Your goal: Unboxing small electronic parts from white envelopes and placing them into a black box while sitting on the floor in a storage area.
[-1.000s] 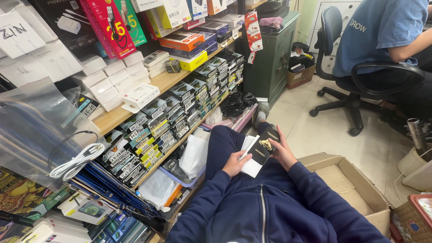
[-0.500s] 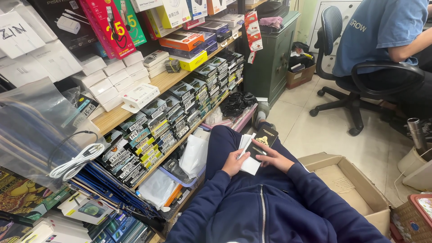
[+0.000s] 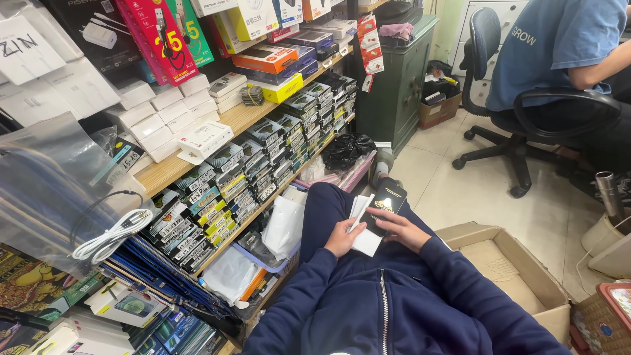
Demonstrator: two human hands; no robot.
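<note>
I sit with my legs stretched out in dark blue trousers and a zipped dark blue jacket. My left hand [image 3: 343, 237] grips the lower edge of a stack of flat white packets [image 3: 362, 231] that rests on my lap. On top of the stack lies a slim black packet [image 3: 384, 202] with a gold mark. My right hand [image 3: 402, 229] lies on the black packet's near end, fingers spread over it.
Wooden shelves [image 3: 231, 121] on my left carry rows of small boxed accessories. An open cardboard box [image 3: 509, 269] stands on the tiled floor at my right. A person in a blue shirt [image 3: 555, 49] sits on a black office chair [image 3: 519, 128] beyond. A green cabinet [image 3: 397, 89] stands ahead.
The black packet has tipped down from upright in my right hand to lying on the white stack. My left hand stays on the stack's lower edge.
</note>
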